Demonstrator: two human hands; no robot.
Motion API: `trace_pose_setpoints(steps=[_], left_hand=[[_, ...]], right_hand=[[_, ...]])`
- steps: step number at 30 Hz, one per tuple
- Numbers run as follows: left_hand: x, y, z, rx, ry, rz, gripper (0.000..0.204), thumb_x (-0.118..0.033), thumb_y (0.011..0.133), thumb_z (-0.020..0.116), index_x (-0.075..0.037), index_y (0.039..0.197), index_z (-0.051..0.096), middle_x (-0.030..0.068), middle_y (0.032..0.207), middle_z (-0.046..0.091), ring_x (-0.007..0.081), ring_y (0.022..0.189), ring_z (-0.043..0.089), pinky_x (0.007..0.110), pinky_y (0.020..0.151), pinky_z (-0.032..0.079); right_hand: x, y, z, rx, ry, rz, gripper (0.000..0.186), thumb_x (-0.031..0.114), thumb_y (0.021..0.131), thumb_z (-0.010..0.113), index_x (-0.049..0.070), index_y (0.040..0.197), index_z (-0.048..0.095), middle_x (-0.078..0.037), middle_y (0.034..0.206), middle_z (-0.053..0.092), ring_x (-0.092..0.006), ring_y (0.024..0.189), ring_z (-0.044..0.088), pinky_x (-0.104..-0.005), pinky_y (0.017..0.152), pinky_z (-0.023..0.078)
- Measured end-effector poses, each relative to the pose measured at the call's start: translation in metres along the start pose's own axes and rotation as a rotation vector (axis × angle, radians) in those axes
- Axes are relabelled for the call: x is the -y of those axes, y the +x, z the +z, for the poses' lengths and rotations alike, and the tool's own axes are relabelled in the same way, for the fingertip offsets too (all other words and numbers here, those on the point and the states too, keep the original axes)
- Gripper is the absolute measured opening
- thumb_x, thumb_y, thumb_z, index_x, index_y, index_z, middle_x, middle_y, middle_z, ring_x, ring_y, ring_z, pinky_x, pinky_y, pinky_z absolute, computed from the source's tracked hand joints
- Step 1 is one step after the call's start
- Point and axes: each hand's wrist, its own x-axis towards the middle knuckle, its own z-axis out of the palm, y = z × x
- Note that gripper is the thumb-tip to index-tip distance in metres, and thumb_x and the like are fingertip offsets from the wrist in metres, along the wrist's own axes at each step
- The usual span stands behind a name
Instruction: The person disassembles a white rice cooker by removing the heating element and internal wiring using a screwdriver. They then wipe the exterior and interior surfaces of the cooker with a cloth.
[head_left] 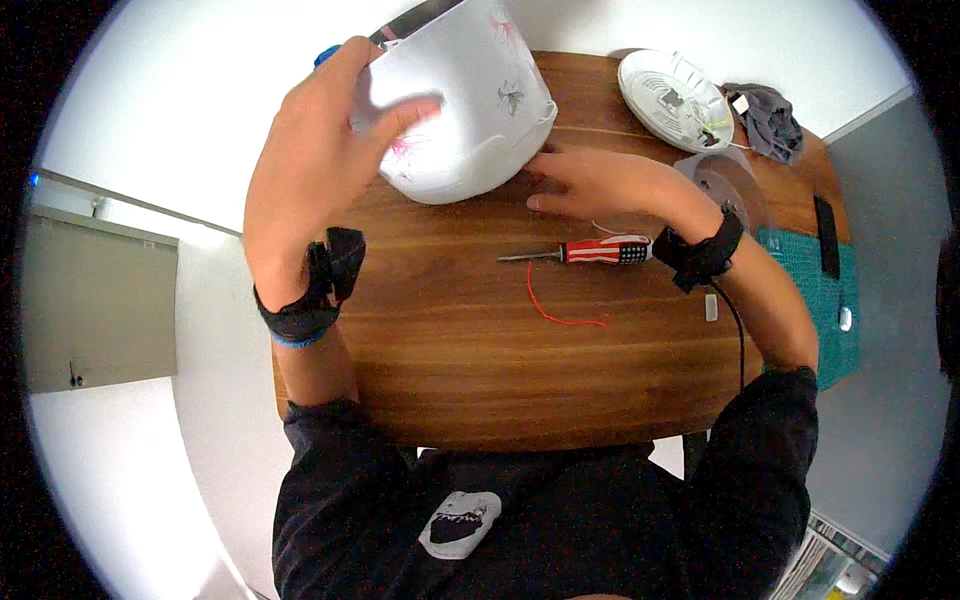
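Note:
A white rounded housing (460, 120) with pink and grey flower prints is tilted over the far part of the table. My left hand (335, 130) grips its left side, the thumb lying across the white face and the other fingers hidden behind. At its lower right edge is my right hand (590, 180), fingers apart, thumb pointing left; some fingertips reach the edge, and whether they press on it I cannot tell. Just below the right hand lies a screwdriver (605, 250) with a red, white and dark patterned handle, its shaft pointing left. A red wire (560, 317) curls beneath the shaft.
Toward the far right sit a round white ribbed cover (675, 100) and a dark grey cloth (768, 120). Behind my right wrist is a clear round container (728, 185). A green cutting mat (815, 300) bears a black flat bar (827, 237). A small white piece (711, 307) lies nearer.

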Motion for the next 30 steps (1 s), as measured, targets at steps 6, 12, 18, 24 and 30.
trace_pose_setpoints(steps=[6, 12, 18, 24, 30], left_hand=[[0.017, 0.009, 0.009, -0.152, -0.216, -0.055, 0.037, -0.036, 0.1, 0.084, 0.0, 0.102, 0.075, 0.0044, 0.068, 0.064, 0.0113, 0.062, 0.054, 0.03, 0.058, 0.043], [0.032, 0.013, 0.007, -0.167, -0.182, -0.152, 0.039, -0.04, 0.106, 0.079, -0.002, 0.102, 0.073, -0.0022, 0.076, 0.062, 0.0062, 0.072, 0.05, 0.026, 0.065, 0.041], [0.048, 0.019, 0.011, -0.238, -0.211, -0.154, 0.041, -0.041, 0.104, 0.079, -0.001, 0.099, 0.075, -0.0029, 0.066, 0.054, 0.0076, 0.064, 0.045, 0.029, 0.059, 0.035], [0.049, 0.017, 0.014, -0.234, -0.278, -0.122, 0.041, -0.041, 0.104, 0.079, -0.001, 0.099, 0.076, -0.0046, 0.067, 0.054, 0.0063, 0.064, 0.043, 0.027, 0.059, 0.034], [0.055, 0.017, 0.013, -0.253, -0.288, -0.131, 0.041, -0.041, 0.104, 0.079, -0.001, 0.101, 0.077, -0.0049, 0.068, 0.056, 0.0049, 0.064, 0.043, 0.025, 0.058, 0.034]], right_hand=[[-0.008, 0.006, 0.022, -0.321, -0.039, -0.276, 0.051, 0.032, 0.109, 0.069, 0.003, 0.149, 0.058, -0.027, 0.153, 0.056, -0.0494, 0.132, 0.062, -0.0535, 0.113, 0.052], [-0.012, 0.018, 0.001, -0.144, -0.198, -0.228, 0.066, 0.046, 0.11, 0.063, 0.002, 0.158, 0.048, -0.03, 0.156, 0.054, -0.0555, 0.129, 0.062, -0.059, 0.109, 0.055], [-0.023, 0.029, 0.0, -0.182, -0.078, -0.31, 0.066, 0.052, 0.112, 0.057, 0.001, 0.154, 0.05, -0.031, 0.158, 0.052, -0.0537, 0.129, 0.064, -0.059, 0.11, 0.055], [-0.009, 0.041, -0.005, -0.041, 0.019, -0.213, 0.052, 0.046, 0.111, 0.063, 0.001, 0.139, 0.063, -0.024, 0.127, 0.073, -0.0435, 0.121, 0.07, -0.0531, 0.104, 0.056], [-0.019, 0.053, 0.004, -0.219, -0.047, -0.307, 0.05, 0.05, 0.111, 0.06, 0.006, 0.133, 0.07, -0.026, 0.122, 0.076, -0.0493, 0.115, 0.071, -0.057, 0.101, 0.058]])
